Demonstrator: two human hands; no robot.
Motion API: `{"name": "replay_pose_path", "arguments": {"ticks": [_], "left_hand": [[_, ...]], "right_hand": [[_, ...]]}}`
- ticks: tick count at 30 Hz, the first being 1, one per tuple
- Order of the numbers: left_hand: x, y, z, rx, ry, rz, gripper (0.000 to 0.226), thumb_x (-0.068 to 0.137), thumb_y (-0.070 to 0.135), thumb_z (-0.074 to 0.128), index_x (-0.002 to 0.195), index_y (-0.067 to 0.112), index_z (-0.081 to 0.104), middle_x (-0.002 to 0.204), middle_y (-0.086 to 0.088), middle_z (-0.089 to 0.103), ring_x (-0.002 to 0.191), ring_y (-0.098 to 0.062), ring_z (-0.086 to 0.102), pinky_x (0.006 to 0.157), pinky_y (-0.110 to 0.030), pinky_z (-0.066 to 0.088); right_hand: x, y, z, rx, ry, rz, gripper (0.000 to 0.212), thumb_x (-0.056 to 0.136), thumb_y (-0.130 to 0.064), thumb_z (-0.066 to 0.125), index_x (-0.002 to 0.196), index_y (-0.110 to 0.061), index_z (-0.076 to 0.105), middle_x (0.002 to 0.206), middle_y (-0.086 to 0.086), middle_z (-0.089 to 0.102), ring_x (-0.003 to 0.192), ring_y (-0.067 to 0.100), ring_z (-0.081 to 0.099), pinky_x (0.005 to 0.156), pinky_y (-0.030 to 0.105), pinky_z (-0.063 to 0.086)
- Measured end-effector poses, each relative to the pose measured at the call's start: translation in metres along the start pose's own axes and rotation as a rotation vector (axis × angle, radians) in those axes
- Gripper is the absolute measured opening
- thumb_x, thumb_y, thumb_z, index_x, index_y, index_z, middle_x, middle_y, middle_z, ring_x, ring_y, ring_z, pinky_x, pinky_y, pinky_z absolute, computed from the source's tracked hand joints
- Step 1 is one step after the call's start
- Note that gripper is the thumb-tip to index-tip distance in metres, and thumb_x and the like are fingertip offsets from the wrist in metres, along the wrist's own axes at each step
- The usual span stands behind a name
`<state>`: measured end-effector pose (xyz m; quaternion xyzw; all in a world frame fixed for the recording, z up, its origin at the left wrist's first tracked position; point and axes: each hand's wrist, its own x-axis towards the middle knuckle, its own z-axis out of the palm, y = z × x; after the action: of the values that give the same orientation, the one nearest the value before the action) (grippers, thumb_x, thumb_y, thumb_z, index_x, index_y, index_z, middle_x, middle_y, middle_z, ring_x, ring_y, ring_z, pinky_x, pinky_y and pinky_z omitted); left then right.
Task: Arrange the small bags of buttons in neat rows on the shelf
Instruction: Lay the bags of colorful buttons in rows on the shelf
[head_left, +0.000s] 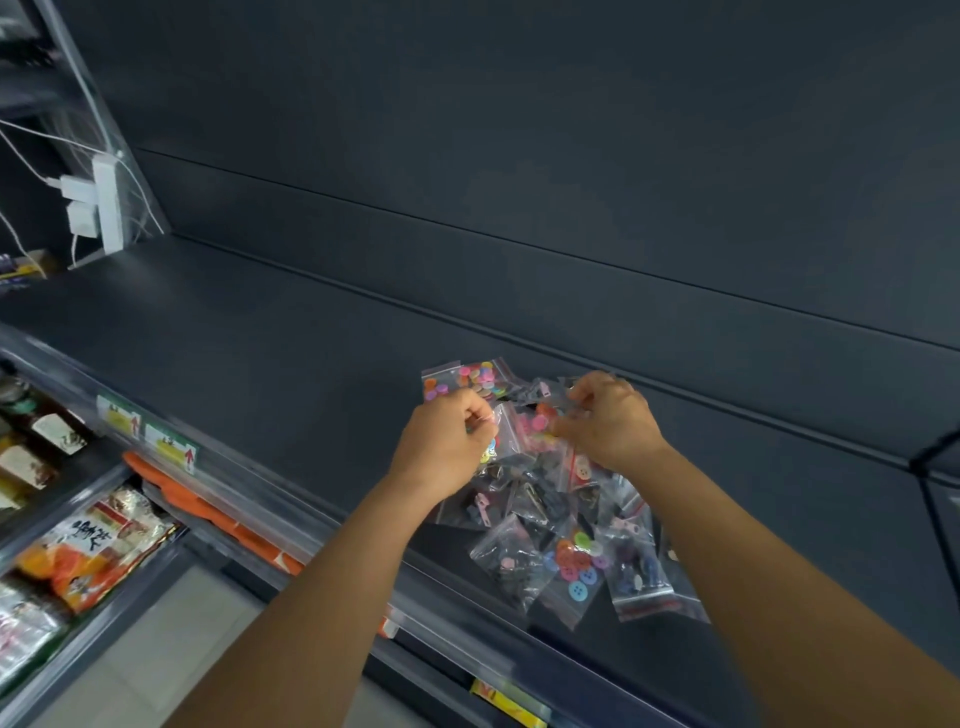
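Here, a dark grey shelf (291, 332) ran from the left edge of the frame toward the lower right, and on it, right of centre, lay a loose pile of small clear bags (550, 499) holding buttons and dark bits, overlapping one another with no rows among them. The left hand (444, 441) sat at the pile's left edge, fingers curled; its grip was narrow, pinched on something small at the fingertips, most likely the edge of a bag, though I could not tell which one. The right hand (610, 421) was at the upper right of the pile, fingers bent, its grip closed on a clear bag of pink and orange buttons (537, 418) that lay between the two hands. Behind the left hand, at the upper left of the pile, rested a bag of bright mixed buttons (480, 376). At the near side of the pile, toward the bottom of the frame, a bag of large blue, red and yellow buttons (574, 569) lay flat, and just right of it was a bag of dark blue buttons (636, 571).

In the upper left of the frame a white power strip (106, 205) with plugs and white cables stood against the back panel. Below the shelf's front edge, in the lower left, snack packets (98, 545) filled a lower shelf, and price tags (169, 444) with red arrows sat along the shelf's clear front rail.
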<state>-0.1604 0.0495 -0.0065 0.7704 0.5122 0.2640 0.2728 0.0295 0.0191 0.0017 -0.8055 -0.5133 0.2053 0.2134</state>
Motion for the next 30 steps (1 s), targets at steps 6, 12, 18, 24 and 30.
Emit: {"name": "replay_pose_path", "arguments": {"ticks": [6, 12, 18, 24, 30], "left_hand": [[-0.004, -0.002, 0.004, -0.005, -0.006, 0.000, 0.007, 0.088, 0.022, 0.061, 0.082, 0.025, 0.062, 0.073, 0.016, 0.063, 0.070, -0.001, 0.061, 0.070, -0.024, 0.050], [-0.010, 0.000, 0.003, -0.054, 0.022, -0.007, 0.009, 0.089, 0.021, 0.061, 0.081, 0.026, 0.061, 0.075, 0.017, 0.062, 0.071, 0.001, 0.060, 0.061, -0.014, 0.045], [-0.015, 0.007, -0.006, -0.178, 0.105, 0.029, 0.011, 0.088, 0.018, 0.063, 0.080, 0.025, 0.061, 0.075, 0.021, 0.059, 0.073, 0.009, 0.056, 0.063, 0.000, 0.040], [-0.015, 0.029, -0.005, -0.257, 0.081, 0.078, 0.007, 0.086, 0.017, 0.064, 0.083, 0.022, 0.062, 0.076, 0.018, 0.060, 0.071, 0.008, 0.056, 0.062, 0.000, 0.039], [-0.020, 0.060, 0.004, -0.309, 0.020, 0.152, 0.010, 0.087, 0.019, 0.062, 0.082, 0.027, 0.059, 0.080, 0.013, 0.062, 0.075, -0.002, 0.058, 0.067, -0.015, 0.045]], "right_hand": [[-0.010, 0.001, -0.003, -0.153, -0.068, -0.020, 0.046, 0.071, -0.054, 0.069, 0.112, -0.035, 0.062, 0.120, -0.002, 0.058, 0.122, 0.028, 0.039, 0.100, 0.037, 0.040], [-0.018, -0.004, 0.000, -0.042, -0.011, -0.022, 0.017, 0.073, -0.029, 0.072, 0.088, -0.023, 0.064, 0.090, -0.002, 0.065, 0.103, 0.022, 0.054, 0.090, 0.036, 0.049], [-0.030, -0.002, -0.007, 0.248, 0.072, -0.030, 0.007, 0.080, -0.021, 0.071, 0.087, -0.022, 0.068, 0.080, -0.006, 0.068, 0.040, 0.000, 0.047, 0.038, 0.012, 0.039], [-0.046, 0.002, -0.018, 0.252, 0.101, -0.037, 0.017, 0.083, -0.019, 0.064, 0.097, -0.027, 0.069, 0.077, -0.004, 0.068, 0.039, -0.001, 0.048, 0.035, 0.009, 0.035], [-0.071, 0.018, -0.043, 0.320, 0.297, -0.069, 0.012, 0.085, -0.018, 0.061, 0.075, -0.021, 0.067, 0.063, 0.001, 0.064, 0.043, 0.005, 0.042, 0.039, 0.012, 0.032]]}}
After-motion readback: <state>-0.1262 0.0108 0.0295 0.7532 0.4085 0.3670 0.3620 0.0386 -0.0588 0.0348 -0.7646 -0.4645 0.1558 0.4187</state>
